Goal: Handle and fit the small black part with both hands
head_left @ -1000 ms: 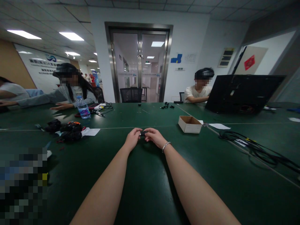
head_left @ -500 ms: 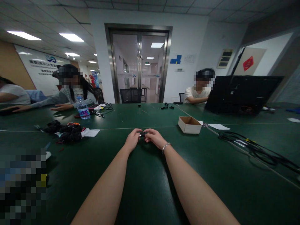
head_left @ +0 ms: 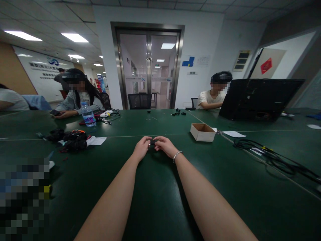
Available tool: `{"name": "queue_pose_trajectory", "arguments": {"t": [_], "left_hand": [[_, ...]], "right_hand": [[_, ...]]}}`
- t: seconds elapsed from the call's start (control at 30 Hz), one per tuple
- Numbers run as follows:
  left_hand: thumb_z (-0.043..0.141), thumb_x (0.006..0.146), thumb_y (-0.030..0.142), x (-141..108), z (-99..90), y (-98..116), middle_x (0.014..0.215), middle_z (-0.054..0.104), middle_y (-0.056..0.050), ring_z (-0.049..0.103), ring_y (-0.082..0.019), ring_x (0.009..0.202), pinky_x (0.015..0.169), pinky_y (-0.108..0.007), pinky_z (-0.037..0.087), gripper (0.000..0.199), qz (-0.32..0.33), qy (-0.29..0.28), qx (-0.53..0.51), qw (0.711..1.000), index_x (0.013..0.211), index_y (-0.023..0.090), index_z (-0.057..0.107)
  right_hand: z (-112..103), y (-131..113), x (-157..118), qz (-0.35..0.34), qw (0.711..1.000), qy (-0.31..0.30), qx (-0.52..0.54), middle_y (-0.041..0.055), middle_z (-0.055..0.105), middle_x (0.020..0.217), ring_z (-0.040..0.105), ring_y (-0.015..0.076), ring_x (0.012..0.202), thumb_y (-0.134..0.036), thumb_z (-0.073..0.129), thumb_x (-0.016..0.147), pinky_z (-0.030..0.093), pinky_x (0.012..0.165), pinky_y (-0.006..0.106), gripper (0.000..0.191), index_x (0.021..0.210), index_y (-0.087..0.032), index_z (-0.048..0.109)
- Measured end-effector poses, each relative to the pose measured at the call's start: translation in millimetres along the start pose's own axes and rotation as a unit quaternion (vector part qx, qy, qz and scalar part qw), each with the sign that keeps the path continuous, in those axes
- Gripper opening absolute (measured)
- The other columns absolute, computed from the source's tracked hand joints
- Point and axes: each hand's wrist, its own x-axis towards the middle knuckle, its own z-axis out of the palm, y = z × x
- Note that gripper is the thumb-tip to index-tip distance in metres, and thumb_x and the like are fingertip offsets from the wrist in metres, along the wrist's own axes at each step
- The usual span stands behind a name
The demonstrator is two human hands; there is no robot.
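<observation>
A small black object [head_left: 152, 142] is held between my two hands, just above the green table [head_left: 155, 187]. My left hand [head_left: 141, 148] pinches its left end, where a small bright spot shows. On its right end are the fingers of my right hand [head_left: 165, 146], with a silver bracelet at the wrist. What the object is, I cannot make out. To the right of my hands stands an open box [head_left: 202, 133] with pale sides and a brown inside. Several small black pieces [head_left: 178, 112] lie farther back on the table.
At left are a tangle of black gear [head_left: 72, 139], white paper [head_left: 98, 140] and a water bottle [head_left: 88, 115]. Black cables [head_left: 273, 155] and a large black screen [head_left: 260, 98] are at right. One person sits at back right, others at left.
The person at left has drawn their hands together and now holds a dark object. Another person shows standing behind them. My hands remain nearly in place around the small black object.
</observation>
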Motion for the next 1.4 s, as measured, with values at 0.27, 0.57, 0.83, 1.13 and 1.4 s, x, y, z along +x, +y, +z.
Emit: {"name": "queue_pose_trajectory", "arguments": {"t": [0.27, 0.57, 0.83, 1.13, 1.4], "left_hand": [[0.041, 0.083, 0.027, 0.2, 0.0, 0.5, 0.064, 0.051, 0.001, 0.044, -0.010, 0.051, 0.048, -0.019, 0.034, 0.030, -0.006, -0.010, 0.011, 1.000, 0.103, 0.019, 0.061], [0.041, 0.085, 0.034, 2.1, 0.8, -5.1, 0.061, 0.050, 0.002, 0.044, -0.010, 0.050, 0.047, -0.019, 0.033, 0.031, 0.002, -0.012, 0.008, 1.000, 0.101, 0.018, 0.061], [0.043, 0.081, 0.029, -0.4, 0.2, 0.0, 0.060, 0.049, 0.002, 0.043, -0.010, 0.049, 0.047, -0.019, 0.032, 0.028, 0.004, 0.004, 0.001, 1.000, 0.100, 0.018, 0.061], [0.043, 0.079, 0.026, -0.6, -0.1, 2.7, 0.058, 0.048, 0.003, 0.042, -0.010, 0.048, 0.045, -0.019, 0.032, 0.028, -0.004, -0.010, -0.009, 1.000, 0.098, 0.017, 0.061], [0.045, 0.080, 0.028, -0.1, 0.4, 0.3, 0.062, 0.050, 0.003, 0.044, -0.009, 0.049, 0.046, -0.019, 0.035, 0.029, 0.005, 0.006, -0.012, 1.000, 0.103, 0.018, 0.059]], "right_hand": [[-0.4, 1.5, 1.5, 0.001, 1.000, -0.002, 0.001, -0.0005, 0.062, 0.058, 0.058, 0.0085, 0.048, -0.005, 0.060, 0.073, 0.051, 0.050, 0.017, 0.018, 0.089, -0.013, 0.060], [-0.6, 1.8, 1.9, -0.001, 1.000, -0.001, -0.003, -0.0007, 0.062, 0.058, 0.059, 0.0089, 0.049, -0.006, 0.061, 0.072, 0.051, 0.050, 0.017, 0.019, 0.089, -0.014, 0.061], [-0.9, 1.3, 1.9, -0.003, 1.000, -0.007, -0.006, -0.0004, 0.063, 0.060, 0.060, 0.0090, 0.051, -0.006, 0.062, 0.072, 0.051, 0.050, 0.016, 0.019, 0.090, -0.013, 0.061], [-1.7, 1.9, 1.7, -0.003, 1.000, -0.002, 0.002, 0.0002, 0.063, 0.060, 0.060, 0.0091, 0.052, -0.005, 0.061, 0.072, 0.051, 0.051, 0.016, 0.019, 0.090, -0.013, 0.061], [-0.5, 0.4, 1.3, -0.002, 1.000, 0.003, -0.006, -0.0001, 0.062, 0.059, 0.059, 0.0095, 0.049, -0.006, 0.061, 0.072, 0.050, 0.049, 0.017, 0.019, 0.089, -0.013, 0.060]]}}
